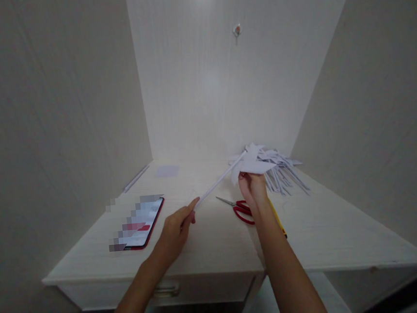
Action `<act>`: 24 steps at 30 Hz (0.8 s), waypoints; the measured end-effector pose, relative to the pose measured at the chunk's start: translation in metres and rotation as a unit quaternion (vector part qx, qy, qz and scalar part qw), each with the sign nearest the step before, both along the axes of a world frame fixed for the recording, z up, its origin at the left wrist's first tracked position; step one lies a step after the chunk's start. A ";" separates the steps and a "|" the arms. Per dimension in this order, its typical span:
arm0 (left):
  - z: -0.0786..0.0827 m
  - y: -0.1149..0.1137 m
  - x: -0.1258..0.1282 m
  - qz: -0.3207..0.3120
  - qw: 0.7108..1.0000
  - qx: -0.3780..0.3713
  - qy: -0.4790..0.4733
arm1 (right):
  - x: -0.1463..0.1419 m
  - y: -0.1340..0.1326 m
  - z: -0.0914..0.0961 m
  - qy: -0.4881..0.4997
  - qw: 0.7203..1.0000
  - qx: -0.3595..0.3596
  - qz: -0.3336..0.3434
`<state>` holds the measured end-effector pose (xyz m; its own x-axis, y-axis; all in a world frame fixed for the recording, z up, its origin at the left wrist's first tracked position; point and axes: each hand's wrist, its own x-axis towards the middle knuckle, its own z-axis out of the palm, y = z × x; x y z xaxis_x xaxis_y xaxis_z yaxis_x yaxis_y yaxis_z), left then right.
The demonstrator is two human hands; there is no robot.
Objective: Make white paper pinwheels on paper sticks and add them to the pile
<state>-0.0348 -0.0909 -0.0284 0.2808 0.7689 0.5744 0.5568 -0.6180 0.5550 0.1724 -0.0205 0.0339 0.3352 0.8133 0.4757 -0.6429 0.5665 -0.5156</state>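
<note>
My left hand (176, 227) pinches the near end of a thin white paper stick (220, 179), which slants up and away to the right. At the stick's far end is a white folded paper pinwheel (256, 163). My right hand (255, 186) is closed on the pinwheel's near edge from below; some of its fingers are hidden by the paper. Beside my right wrist lie scissors (243, 209) with red handles, blades pointing left. A yellow tool (279, 221), perhaps a cutter, is partly covered by my right forearm.
A heap of white paper sticks and folded paper (283, 172) lies at the back right of the white desk (209, 254). On the left are a phone (147, 225), a paper square (167, 171) and thin sticks (135, 178). Walls (206, 93) enclose three sides.
</note>
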 end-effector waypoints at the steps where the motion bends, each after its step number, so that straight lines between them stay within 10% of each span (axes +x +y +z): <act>1: 0.001 0.000 -0.001 0.011 1.000 0.024 0.003 | -0.002 -0.001 0.000 -0.001 1.000 0.001 0.018; 24: -0.009 -0.003 -0.008 0.031 0.999 0.003 0.021 | -0.012 -0.002 -0.004 -0.025 0.996 -0.036 0.080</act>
<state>-0.0425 -0.0939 -0.0373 0.2564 0.7827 0.5671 0.6176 -0.5840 0.5268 0.1599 -0.0222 0.0297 0.1753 0.8868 0.4277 -0.6946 0.4192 -0.5847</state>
